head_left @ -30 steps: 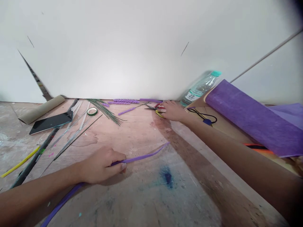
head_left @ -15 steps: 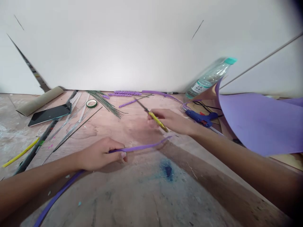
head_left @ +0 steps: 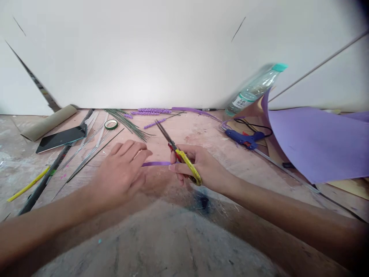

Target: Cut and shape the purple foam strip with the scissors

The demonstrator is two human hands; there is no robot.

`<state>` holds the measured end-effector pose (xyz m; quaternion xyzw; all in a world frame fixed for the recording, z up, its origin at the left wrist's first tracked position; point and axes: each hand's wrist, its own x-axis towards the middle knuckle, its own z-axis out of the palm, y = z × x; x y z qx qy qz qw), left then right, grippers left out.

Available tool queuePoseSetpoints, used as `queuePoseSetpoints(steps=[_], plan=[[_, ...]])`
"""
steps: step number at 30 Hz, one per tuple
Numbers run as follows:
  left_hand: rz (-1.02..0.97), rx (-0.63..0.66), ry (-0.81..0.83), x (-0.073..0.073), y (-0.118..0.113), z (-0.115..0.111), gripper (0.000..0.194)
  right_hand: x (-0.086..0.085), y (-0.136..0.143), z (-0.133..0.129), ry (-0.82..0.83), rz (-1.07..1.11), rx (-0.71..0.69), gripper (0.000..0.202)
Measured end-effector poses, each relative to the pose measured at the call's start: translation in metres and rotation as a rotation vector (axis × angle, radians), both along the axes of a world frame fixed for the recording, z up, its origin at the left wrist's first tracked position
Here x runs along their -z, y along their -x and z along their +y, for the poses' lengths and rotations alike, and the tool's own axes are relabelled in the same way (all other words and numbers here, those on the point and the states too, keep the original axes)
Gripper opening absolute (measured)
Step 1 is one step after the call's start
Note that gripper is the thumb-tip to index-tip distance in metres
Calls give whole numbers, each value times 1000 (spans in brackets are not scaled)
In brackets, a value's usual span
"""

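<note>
A pair of scissors (head_left: 186, 161) with yellow handles rests in my right hand (head_left: 201, 165), its blades pointing up and away to the left. The thumb and fingertips of that hand also pinch one end of a narrow purple strip (head_left: 157, 164). Reaching left, the strip runs a short way to my left hand (head_left: 123, 167), where it passes between the thumb and the curled index finger. The rest of the strip is hidden behind that hand and forearm. Both hands are low over the worn wooden table (head_left: 144, 238).
Purple beaded stems (head_left: 154, 111) and green wires (head_left: 129, 125) lie at the back, near a tape roll (head_left: 111, 124). A phone (head_left: 62, 138) and a cardboard tube (head_left: 49, 123) are left. On the right are a blue glue gun (head_left: 245, 138), a bottle (head_left: 253, 92) and a purple sheet (head_left: 319, 142).
My right hand has come nearer with the scissors and now pinches the strip's end. The left hand has moved slightly up, and the strip's tail below the left forearm no longer shows.
</note>
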<state>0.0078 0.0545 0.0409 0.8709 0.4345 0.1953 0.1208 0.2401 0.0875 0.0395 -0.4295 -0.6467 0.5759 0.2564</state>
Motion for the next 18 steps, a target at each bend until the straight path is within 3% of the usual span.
queuePoseSetpoints(steps=[1,2,5,7,8,11,18], plan=[[-19,31,-67,-2,-3,-7,24,0,0,-2,-3,33,36,15],[-61,83,-30,-2,-7,-14,18,0,1,-4,-10,65,72,17],[-290,173,487,8,-17,-29,38,0,4,-16,-25,154,146,24],[-538,145,825,19,-22,-30,41,1,6,-25,-2,205,136,27],[-680,104,913,24,-23,-29,41,2,7,-30,24,226,112,28],[-898,13,916,34,-23,-22,41,4,10,-39,118,261,36,29],[-925,-39,762,35,-15,-15,48,-2,6,-38,148,88,-116,30]])
